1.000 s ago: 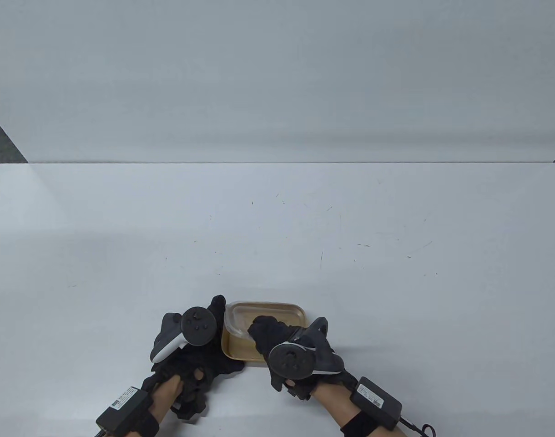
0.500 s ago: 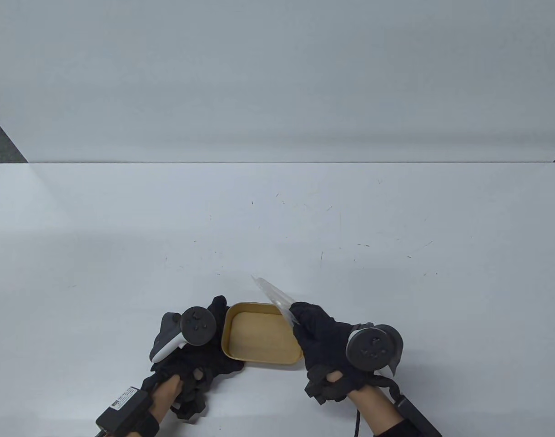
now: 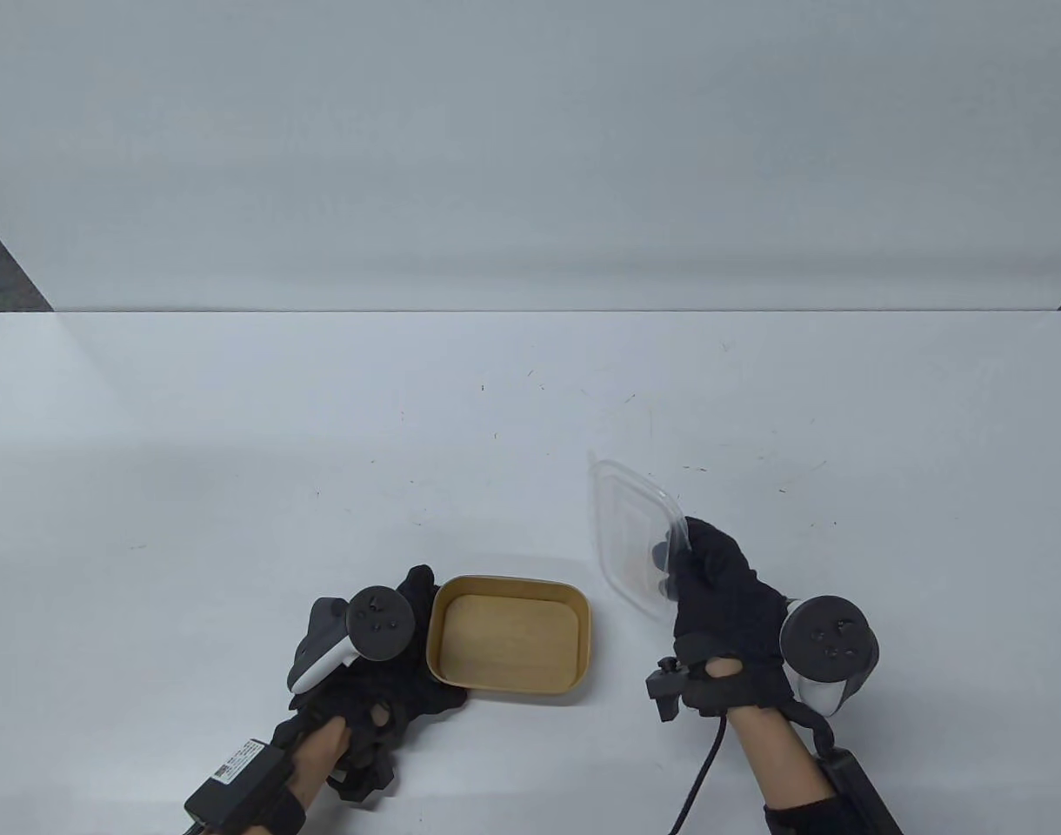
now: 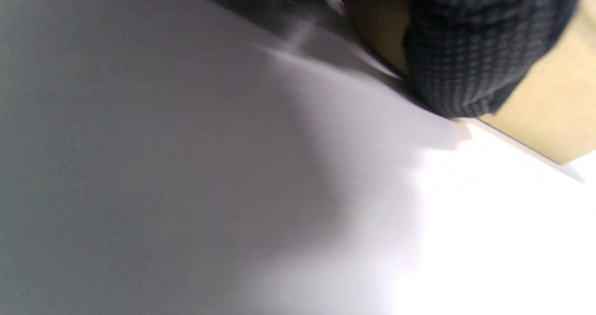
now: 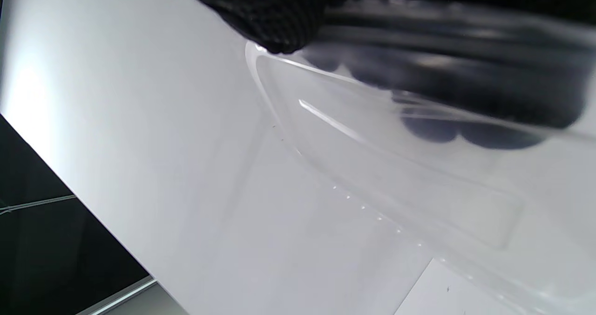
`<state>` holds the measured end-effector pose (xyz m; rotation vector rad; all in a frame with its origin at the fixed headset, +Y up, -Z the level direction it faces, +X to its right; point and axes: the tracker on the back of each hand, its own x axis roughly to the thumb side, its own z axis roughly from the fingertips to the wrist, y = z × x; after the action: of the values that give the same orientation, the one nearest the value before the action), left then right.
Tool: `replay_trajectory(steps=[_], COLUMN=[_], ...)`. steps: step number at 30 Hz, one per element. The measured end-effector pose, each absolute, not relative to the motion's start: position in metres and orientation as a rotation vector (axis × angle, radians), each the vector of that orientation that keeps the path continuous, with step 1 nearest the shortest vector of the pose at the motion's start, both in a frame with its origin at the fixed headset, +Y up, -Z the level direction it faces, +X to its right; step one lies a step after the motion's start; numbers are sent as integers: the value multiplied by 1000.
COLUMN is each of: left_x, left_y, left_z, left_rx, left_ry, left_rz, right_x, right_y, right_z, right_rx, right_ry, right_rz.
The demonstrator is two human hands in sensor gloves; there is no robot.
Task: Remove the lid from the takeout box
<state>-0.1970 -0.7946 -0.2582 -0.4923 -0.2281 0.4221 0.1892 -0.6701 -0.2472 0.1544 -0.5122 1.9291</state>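
The tan takeout box (image 3: 506,640) stands open near the table's front edge, uncovered. My left hand (image 3: 383,661) rests against its left side; in the left wrist view a gloved finger (image 4: 475,44) lies on the box wall (image 4: 549,114). My right hand (image 3: 713,600) holds the clear plastic lid (image 3: 630,535) in the air to the right of the box, tilted on edge, fingers showing through it. In the right wrist view the lid (image 5: 409,175) fills the frame under my fingers (image 5: 279,12).
The white table (image 3: 530,417) stretches wide behind and to both sides of the box. A white wall panel stands at the table's back edge. A black cable (image 3: 700,774) trails from my right wrist.
My right hand lifted the lid off the box and carried it up and to the right, clear of the box. My left hand and the box stayed in place.
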Motion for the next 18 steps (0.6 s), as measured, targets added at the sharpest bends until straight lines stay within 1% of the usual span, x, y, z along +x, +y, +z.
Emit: replay_trajectory(steps=[1,2,3,5,8,11,13,15,16,17,18], left_x=[-197,-197,-197,-197,-197,-196,-196,-196,-197,-197,-197], left_y=[-795,-795,-795,-795,-795,-795,-795,-795,-795,-795,-795], left_z=[-258,-258,-258,-258,-258,-258,-258,-258,-258,-259,-259], left_rx=[-492,-493,-493,-493,-493,-494,-495,-498,-501,-504,-506], left_ry=[-228,-228,-228,-228,-229,-229,-229,-229,-229,-230,-231], left_rz=[422,421,421,420,419,420,421,423,427,433,436], right_x=[191,197,200,208,220,228,233,234,234,233,231], right_y=[-670,-671,-673,-681,-701,-725,-739,-742,-742,-736,-733], right_z=[-249,-255,-260,-272,-283,-291,-294,-294,-293,-291,-290], right_rx=[137,69,30,-59,-233,-323,-403,-450,-460,-481,-464], right_ry=[-498,-390,-332,-154,4,131,142,90,65,-32,-79], right_rz=[1927,1923,1929,1948,1918,1889,1950,2091,2144,2285,2372])
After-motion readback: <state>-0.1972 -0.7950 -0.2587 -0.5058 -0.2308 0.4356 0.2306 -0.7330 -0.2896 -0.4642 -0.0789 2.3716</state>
